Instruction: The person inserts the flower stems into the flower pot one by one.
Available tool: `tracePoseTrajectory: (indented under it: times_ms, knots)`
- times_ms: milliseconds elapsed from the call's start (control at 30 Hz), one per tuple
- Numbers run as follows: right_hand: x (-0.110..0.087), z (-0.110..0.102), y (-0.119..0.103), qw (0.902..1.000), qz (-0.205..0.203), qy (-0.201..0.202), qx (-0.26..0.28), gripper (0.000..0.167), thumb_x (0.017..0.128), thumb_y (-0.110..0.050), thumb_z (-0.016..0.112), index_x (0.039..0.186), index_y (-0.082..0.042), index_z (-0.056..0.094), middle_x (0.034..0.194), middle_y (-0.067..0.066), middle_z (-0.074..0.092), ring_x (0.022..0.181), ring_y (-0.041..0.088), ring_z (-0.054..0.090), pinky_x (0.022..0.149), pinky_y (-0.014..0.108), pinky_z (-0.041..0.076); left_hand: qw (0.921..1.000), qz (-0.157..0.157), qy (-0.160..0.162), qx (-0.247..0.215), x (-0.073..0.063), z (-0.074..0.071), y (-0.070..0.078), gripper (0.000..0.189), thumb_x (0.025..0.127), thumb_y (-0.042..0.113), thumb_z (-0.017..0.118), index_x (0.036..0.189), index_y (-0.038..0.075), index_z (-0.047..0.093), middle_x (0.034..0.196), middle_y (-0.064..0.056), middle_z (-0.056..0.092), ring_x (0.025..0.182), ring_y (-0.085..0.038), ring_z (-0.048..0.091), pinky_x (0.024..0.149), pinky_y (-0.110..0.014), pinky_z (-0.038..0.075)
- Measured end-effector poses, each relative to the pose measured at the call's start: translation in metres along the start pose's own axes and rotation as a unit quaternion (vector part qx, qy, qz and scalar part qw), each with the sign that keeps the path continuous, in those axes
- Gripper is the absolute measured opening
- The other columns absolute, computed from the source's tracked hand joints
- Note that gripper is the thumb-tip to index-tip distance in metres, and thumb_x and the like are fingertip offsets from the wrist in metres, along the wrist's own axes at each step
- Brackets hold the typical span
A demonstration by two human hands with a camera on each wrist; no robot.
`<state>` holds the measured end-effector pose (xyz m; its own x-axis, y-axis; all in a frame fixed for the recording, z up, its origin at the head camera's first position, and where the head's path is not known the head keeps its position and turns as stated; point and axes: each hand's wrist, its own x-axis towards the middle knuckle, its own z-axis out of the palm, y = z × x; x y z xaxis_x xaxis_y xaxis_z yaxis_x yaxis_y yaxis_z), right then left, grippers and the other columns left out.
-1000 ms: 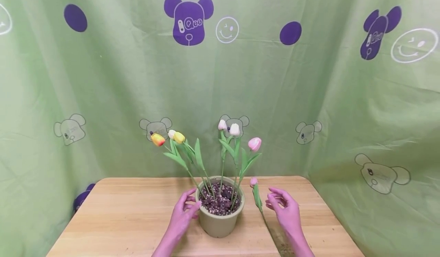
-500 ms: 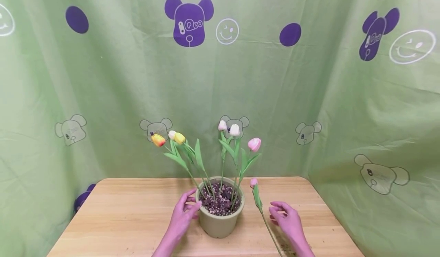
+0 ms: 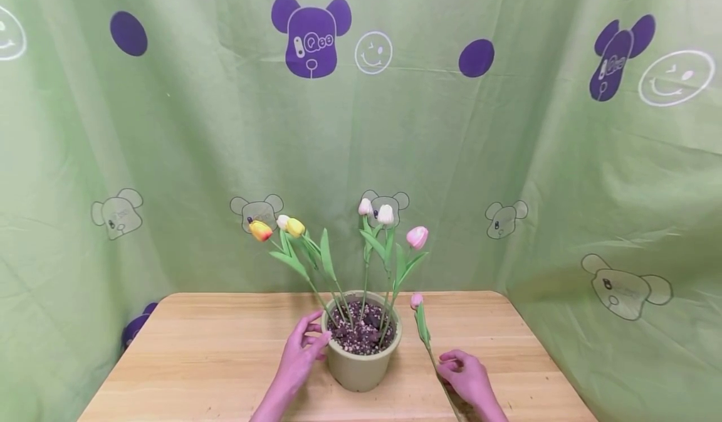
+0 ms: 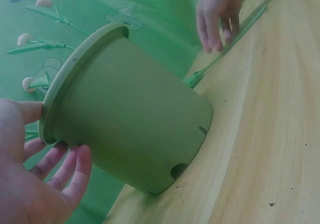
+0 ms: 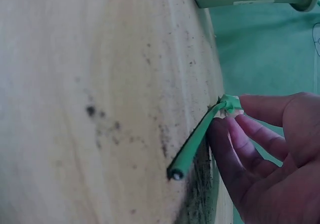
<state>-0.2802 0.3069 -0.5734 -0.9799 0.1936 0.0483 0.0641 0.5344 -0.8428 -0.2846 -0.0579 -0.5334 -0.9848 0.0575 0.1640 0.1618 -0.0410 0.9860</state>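
A green flower pot filled with dark, speckled soil stands on the table. Upright in it are several artificial tulips, among them an orange-red one, a yellow one and a pink one. My left hand holds the pot's rim, thumb on top and fingers below, as the left wrist view shows. One loose pink tulip lies on the wood right of the pot. Beside its stem is my right hand, fingertips close to the stem and thumb apart from the other fingers.
The wooden table ends at a green curtain printed with bear heads and smiley faces. Crumbs of dark soil lie on the tabletop near the loose stem.
My right hand has come down and closer to the loose tulip's stem, lower along it than before. The left hand stays at the pot's rim.
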Motion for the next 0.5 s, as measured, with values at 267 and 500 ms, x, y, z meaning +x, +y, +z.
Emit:
tracePoseTrajectory:
  times_ms: [267,500]
  knots:
    - [0.0004,0.0034,-0.0020,0.9995,-0.002,-0.018,-0.028,0.028,0.080,-0.003,0.082,0.105,0.003,0.072,0.084,0.005,0.074,0.073,0.014,0.066,0.059,0.024,0.058,1.0000,0.000,0.002,0.005,0.0005,0.0002,-0.0009,0.061,0.096,0.021,0.072,0.151,0.008,0.047,0.129,-0.024,0.057,0.099,-0.021,0.063,0.084,-0.047,0.065]
    - [-0.0011,0.0054,-0.0087,0.9985,-0.011,-0.029,-0.045,0.036,0.072,0.001,0.087,0.104,0.003,0.071,0.081,0.003,0.072,0.073,0.014,0.065,0.062,0.023,0.056,1.0000,0.000,0.002,0.002,0.0004,0.0007,-0.0010,0.061,0.096,0.020,0.072,0.151,0.009,0.047,0.129,-0.024,0.057,0.099,-0.021,0.063,0.084,-0.046,0.065]
